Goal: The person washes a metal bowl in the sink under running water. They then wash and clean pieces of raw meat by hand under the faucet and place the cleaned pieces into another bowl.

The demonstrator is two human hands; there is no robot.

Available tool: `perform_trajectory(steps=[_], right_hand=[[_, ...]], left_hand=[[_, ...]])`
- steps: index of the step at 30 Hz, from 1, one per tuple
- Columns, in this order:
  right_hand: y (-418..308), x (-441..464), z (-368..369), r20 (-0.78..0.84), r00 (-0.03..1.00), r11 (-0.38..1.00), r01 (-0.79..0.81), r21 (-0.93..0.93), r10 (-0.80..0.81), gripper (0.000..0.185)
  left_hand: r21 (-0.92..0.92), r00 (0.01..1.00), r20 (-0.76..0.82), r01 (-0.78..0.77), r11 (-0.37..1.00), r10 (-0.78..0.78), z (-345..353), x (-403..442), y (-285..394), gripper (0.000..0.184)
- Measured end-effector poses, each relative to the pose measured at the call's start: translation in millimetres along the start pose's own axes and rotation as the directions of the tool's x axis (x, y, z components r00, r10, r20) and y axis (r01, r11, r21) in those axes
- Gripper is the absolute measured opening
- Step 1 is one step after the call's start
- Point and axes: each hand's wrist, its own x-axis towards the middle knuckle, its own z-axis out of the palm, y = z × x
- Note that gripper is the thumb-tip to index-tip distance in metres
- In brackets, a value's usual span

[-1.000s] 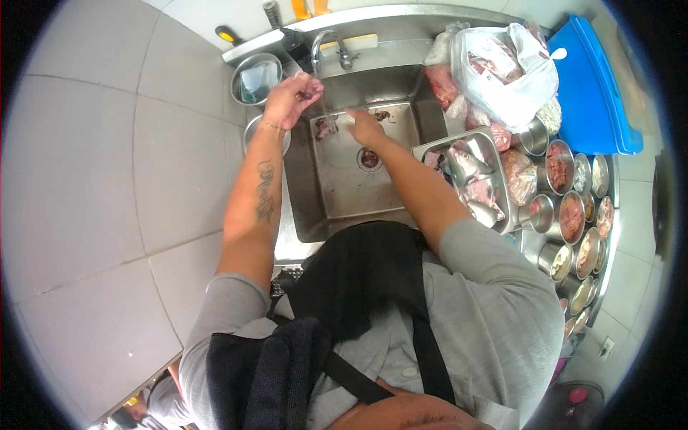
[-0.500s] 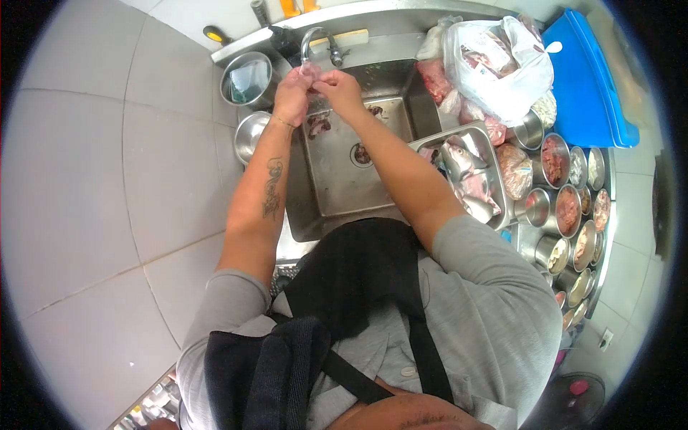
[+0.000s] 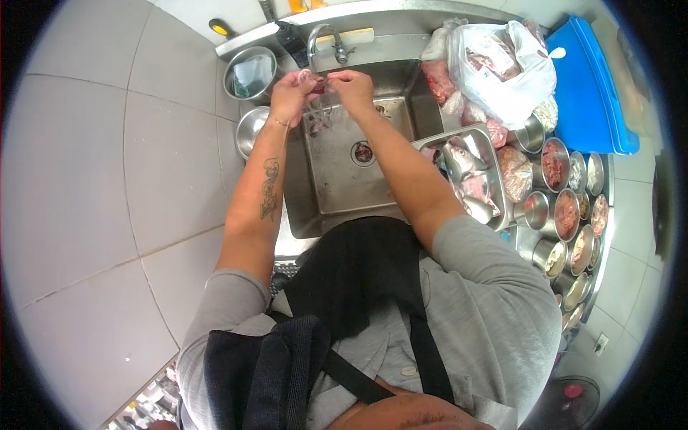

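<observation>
Under the running faucet (image 3: pixel 324 32), my left hand (image 3: pixel 290 97) is closed on a small reddish piece of fish or meat (image 3: pixel 316 85). Close to its right, my right hand (image 3: pixel 351 89) has its fingers pinched at the edge of that piece; what lies between them is too small to make out. Both hands are above the far left part of the steel sink (image 3: pixel 344 193). Dark red scraps (image 3: pixel 319 127) lie on the sink floor, and more sit in the drain (image 3: pixel 362 153). Water falls below my hands.
A steel tray (image 3: pixel 507 193) of fish pieces stands right of the sink. Beyond it are bagged meat (image 3: pixel 516 168), a white plastic bag (image 3: pixel 519 93), a blue bin (image 3: pixel 588 93) and several steel pots (image 3: pixel 566 213). Two metal bowls (image 3: pixel 251 132) are at the left.
My right hand came up from low over the sink to my left hand at the faucet, then drew slightly away to the right. The reddish piece stays in my left hand.
</observation>
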Motion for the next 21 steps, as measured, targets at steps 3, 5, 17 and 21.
perform_trajectory(steps=[3,5,17,21], right_hand=[[9,4,-13,-0.05,0.998,0.995,-0.03,0.1,0.035,0.014],[11,-1,-26,-0.089,0.993,0.997,-0.074,-0.01,0.073,0.015],[-6,-11,4,0.249,0.948,0.975,-0.215,0.051,0.196,0.032],[-25,-20,11,-0.026,0.995,0.983,0.097,0.154,-0.094,0.03]], left_hand=[[-0.041,1.0,0.025,0.014,0.999,-0.013,-8,3,0,0.016],[-0.059,0.999,0.04,-0.001,0.998,0.004,-12,3,1,0.014],[0.116,0.995,0.102,0.009,0.993,-0.021,7,-2,18,0.017],[0.167,0.998,0.064,-0.015,0.986,0.004,5,-3,17,0.019]])
